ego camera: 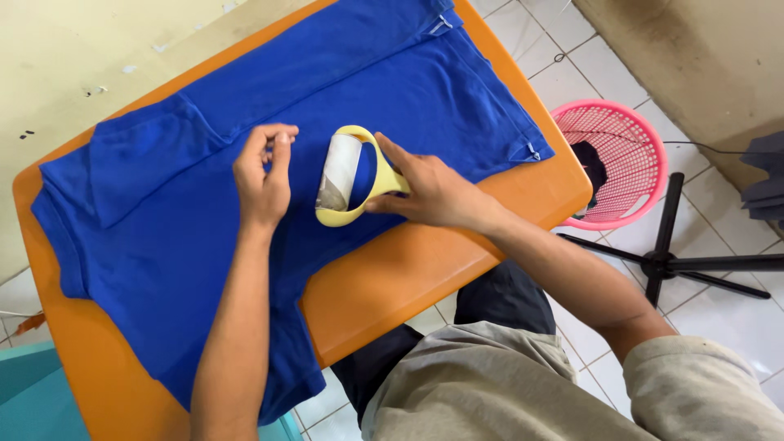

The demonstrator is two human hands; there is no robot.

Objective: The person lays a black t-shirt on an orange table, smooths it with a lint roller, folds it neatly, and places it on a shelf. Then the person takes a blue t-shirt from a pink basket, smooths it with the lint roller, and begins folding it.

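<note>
Two hands on the shirt [245,163], which lies flat across the orange bench [425,269]. Your right hand [433,192] is clamped on the handle of the lint roller [351,175], index finger stretched along the yellow frame; the roller sits on the fabric near frame centre, its sheet grey with lint at the lower end. Your left hand [263,175] rests on the shirt just at 9 o'clock of the roller, fingertips pinched together, holding nothing I can make out. Hands are apart, roller between them. Pink basket [645,139] stands on the tiled floor at 3 o'clock of the bench, dark cloth inside. Black stand legs [670,261] sit at 5 o'clock of the basket.
</note>
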